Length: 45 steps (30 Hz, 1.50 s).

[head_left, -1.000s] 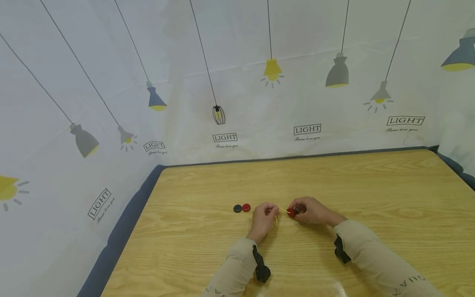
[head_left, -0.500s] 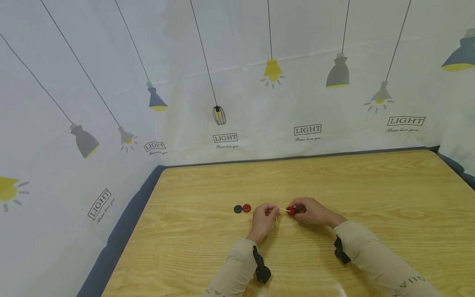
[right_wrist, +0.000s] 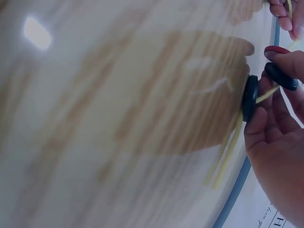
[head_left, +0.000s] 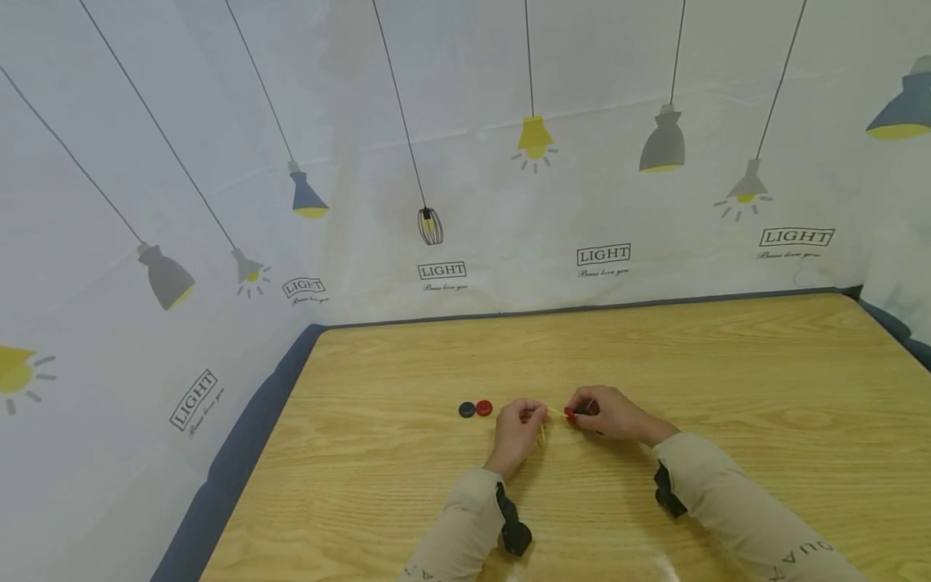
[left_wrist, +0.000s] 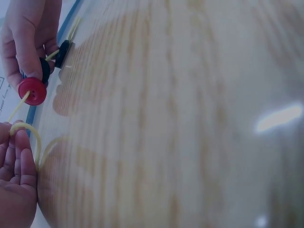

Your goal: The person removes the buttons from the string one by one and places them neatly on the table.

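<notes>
My left hand pinching cord, my right hand pinching a red button, a black button lying left.

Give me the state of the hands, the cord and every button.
Left hand: pinching the yellow cord
Yellow cord: looped slack by the left hand
Right hand: gripping the strung red button
Strung red button: threaded, held
Middle dark button: threaded, held
End dark button: threaded
Loose dark button: flat on the table
Loose red button: flat

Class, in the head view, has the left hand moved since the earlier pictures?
No, no clear shift: the left hand keeps its place against the far edge of the table.
</notes>
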Tool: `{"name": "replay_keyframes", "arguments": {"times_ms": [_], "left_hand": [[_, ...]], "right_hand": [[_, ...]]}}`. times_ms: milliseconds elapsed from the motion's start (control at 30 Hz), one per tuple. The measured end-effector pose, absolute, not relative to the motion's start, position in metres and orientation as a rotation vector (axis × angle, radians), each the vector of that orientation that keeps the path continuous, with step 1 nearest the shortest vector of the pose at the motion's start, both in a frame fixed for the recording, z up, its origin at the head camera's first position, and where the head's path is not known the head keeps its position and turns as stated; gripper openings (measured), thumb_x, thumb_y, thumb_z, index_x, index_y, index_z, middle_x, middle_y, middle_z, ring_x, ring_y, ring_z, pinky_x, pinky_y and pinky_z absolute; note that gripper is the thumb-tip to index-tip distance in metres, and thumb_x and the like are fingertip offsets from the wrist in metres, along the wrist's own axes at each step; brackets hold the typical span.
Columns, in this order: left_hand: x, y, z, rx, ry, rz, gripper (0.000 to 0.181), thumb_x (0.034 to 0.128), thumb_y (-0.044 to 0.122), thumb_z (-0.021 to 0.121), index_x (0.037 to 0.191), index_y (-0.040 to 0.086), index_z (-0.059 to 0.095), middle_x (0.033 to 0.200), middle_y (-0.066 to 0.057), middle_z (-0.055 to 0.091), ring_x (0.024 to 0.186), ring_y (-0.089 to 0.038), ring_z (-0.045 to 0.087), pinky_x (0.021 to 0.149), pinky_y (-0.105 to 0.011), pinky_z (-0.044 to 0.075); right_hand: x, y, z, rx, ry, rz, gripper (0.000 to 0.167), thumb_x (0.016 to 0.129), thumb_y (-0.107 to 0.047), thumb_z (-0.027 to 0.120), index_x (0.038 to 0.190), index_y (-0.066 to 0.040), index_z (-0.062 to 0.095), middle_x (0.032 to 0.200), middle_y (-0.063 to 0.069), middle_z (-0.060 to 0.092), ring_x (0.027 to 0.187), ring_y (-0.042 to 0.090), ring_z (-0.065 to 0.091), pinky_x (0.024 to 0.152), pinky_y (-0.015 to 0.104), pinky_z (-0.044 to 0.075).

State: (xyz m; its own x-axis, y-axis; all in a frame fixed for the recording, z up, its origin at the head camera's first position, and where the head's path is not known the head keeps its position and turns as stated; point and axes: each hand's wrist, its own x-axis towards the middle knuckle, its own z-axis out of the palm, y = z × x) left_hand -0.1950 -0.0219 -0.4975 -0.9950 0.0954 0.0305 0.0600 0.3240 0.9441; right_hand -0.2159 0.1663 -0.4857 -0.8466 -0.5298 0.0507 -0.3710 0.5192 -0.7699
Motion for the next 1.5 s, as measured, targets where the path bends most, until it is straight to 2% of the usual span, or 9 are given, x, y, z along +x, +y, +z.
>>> {"name": "replay_keyframes", "arguments": {"times_ms": [233, 567, 833, 1067, 1300, 1500], "left_hand": [[-0.1957, -0.023, -0.4991, 0.166, 2.533, 1.805, 0.015, 0.0877, 0.013, 0.055, 0.086, 0.001, 0.064, 0.075, -0.006, 0.065, 0.066, -0.005, 0.055, 0.055, -0.018, 0.042], [-0.1952, -0.0228, -0.4995, 0.199, 2.536, 1.831, 0.015, 0.0877, 0.013, 0.055, 0.087, 0.0, 0.063, 0.075, -0.006, 0.065, 0.067, -0.007, 0.056, 0.057, -0.018, 0.043], [-0.1959, -0.023, -0.5013, 0.181, 2.52, 1.824, 0.015, 0.0877, 0.013, 0.055, 0.086, 0.001, 0.063, 0.075, -0.005, 0.065, 0.067, -0.007, 0.056, 0.058, -0.018, 0.043], [-0.1957, -0.023, -0.5006, 0.182, 2.521, 1.826, 0.014, 0.0877, 0.012, 0.055, 0.086, 0.001, 0.063, 0.075, -0.006, 0.065, 0.067, -0.006, 0.055, 0.057, -0.018, 0.043], [-0.1962, -0.0228, -0.5016, 0.19, 2.521, 1.838, 0.015, 0.088, 0.013, 0.055, 0.088, 0.0, 0.063, 0.075, -0.006, 0.065, 0.067, -0.006, 0.056, 0.057, -0.019, 0.043], [-0.1975, -0.0245, -0.5043, 0.198, 2.502, 1.866, 0.017, 0.0884, 0.014, 0.054, 0.09, 0.0, 0.064, 0.076, -0.007, 0.065, 0.068, -0.007, 0.056, 0.057, -0.019, 0.042]], "right_hand": [[-0.2144, 0.1642, -0.4833, -0.773, 2.636, -1.24, 0.004, 0.083, -0.007, 0.061, 0.086, -0.006, 0.06, 0.083, 0.0, 0.06, 0.071, 0.01, 0.053, 0.064, 0.026, 0.044], [-0.2159, 0.163, -0.4834, -0.77, 2.643, -1.263, 0.006, 0.081, -0.01, 0.064, 0.078, -0.009, 0.058, 0.074, -0.004, 0.057, 0.062, 0.007, 0.047, 0.057, 0.023, 0.04], [-0.2163, 0.1598, -0.4815, -0.762, 2.651, -1.245, 0.003, 0.081, -0.007, 0.061, 0.083, -0.005, 0.061, 0.079, -0.002, 0.06, 0.068, 0.008, 0.049, 0.062, 0.024, 0.042], [-0.2177, 0.1593, -0.4841, -0.801, 2.661, -1.256, 0.007, 0.081, -0.001, 0.056, 0.083, -0.005, 0.062, 0.079, 0.0, 0.061, 0.068, 0.009, 0.049, 0.062, 0.025, 0.042], [-0.2181, 0.1596, -0.4853, -0.794, 2.658, -1.264, 0.004, 0.082, -0.004, 0.058, 0.083, -0.003, 0.062, 0.081, 0.002, 0.061, 0.072, 0.012, 0.054, 0.063, 0.025, 0.045], [-0.2146, 0.1599, -0.4835, -0.768, 2.67, -1.322, 0.005, 0.08, -0.001, 0.061, 0.084, -0.003, 0.062, 0.086, 0.005, 0.06, 0.078, 0.018, 0.056, 0.065, 0.028, 0.047]]}}
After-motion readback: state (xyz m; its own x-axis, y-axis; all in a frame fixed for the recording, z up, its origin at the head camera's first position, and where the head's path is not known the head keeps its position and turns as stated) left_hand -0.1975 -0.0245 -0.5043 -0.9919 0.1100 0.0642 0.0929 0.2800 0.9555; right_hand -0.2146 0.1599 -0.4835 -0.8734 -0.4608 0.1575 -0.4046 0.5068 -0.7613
